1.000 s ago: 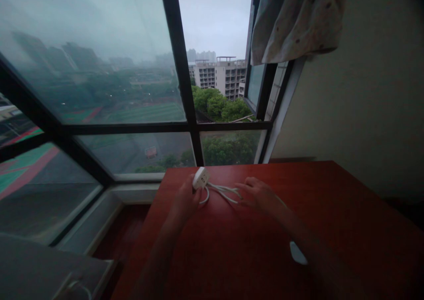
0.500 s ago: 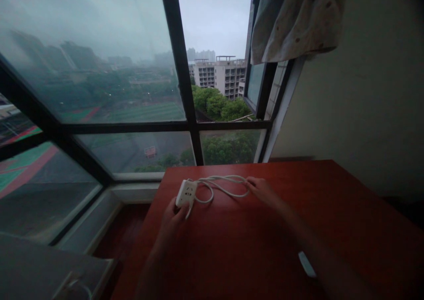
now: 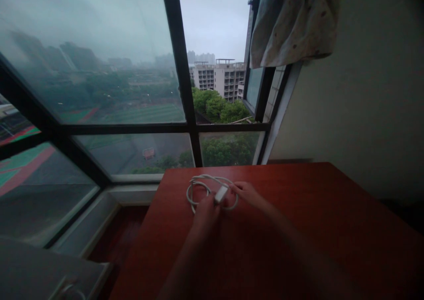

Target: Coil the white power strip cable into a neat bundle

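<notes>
While the socket block [image 3: 221, 194] is clasped on the desk [image 3: 298, 211] in the grip of the left hand [image 3: 206, 211], long axis near-left to far-right, the cord loop [image 3: 212, 177] around it is touched at its right side by the right hand [image 3: 247, 193], closure indiscernible.

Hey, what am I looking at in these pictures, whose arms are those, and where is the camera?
The camera sits on a person's head, looking forward and down, so the two bare arms are the wearer's own. They reach over a red-brown table beside a big window. The left hand holds a white socket block; its white cable lies looped on the table. The right hand touches that cable; blur hides whether it grips. A pale cloth hangs top right.
</notes>
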A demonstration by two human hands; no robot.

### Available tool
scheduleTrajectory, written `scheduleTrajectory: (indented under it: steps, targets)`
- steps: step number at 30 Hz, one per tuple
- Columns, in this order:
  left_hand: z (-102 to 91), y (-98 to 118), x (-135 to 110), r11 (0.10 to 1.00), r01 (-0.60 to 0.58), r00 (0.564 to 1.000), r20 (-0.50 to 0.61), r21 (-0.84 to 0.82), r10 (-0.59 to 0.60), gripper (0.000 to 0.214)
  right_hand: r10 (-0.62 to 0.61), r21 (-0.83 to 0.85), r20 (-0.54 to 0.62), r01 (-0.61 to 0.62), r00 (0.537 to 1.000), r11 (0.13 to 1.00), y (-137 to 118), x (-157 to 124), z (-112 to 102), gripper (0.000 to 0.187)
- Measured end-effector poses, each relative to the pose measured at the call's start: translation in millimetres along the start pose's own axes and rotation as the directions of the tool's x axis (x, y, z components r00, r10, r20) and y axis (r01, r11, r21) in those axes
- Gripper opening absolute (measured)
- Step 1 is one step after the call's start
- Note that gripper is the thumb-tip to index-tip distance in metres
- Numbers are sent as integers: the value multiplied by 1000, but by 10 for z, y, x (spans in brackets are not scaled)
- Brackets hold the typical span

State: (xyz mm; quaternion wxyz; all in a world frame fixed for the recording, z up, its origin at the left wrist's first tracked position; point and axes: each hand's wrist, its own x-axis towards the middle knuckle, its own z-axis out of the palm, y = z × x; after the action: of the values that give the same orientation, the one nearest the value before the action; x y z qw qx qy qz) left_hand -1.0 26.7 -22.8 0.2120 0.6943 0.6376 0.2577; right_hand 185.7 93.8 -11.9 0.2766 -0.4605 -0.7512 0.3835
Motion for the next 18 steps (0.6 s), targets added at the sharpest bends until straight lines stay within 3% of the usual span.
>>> scheduleTrajectory:
  steps: [5, 9, 13, 15, 18]
  targets:
    - [241, -7, 212, 985, -108, 991, -98, -132, 95, 28, -130, -71, 6, 130, 992, 989, -211, -176, 79, 39]
    - [278, -34, 91, 972, -224, 970, -109, -69, 216, 45, -127, -206, 52, 135, 991, 969, -256, -273, 61, 38]
    - [28, -116, -114, 986, -168, 982, -91, -18, 166, 37, -103, -354, 79, 125, 991, 927, -260, -363, 28, 37]
    - [-187, -141, -179, 999, -35, 979, -202, 3, 35, 23, -91, -395, 102, 124, 991, 910, -287, -418, 39, 37]
    - [-509, -42, -198, 1000, 20, 909, -417, 2, -17, 17, -77, -414, 144, 131, 986, 901, -372, -498, 106, 34]
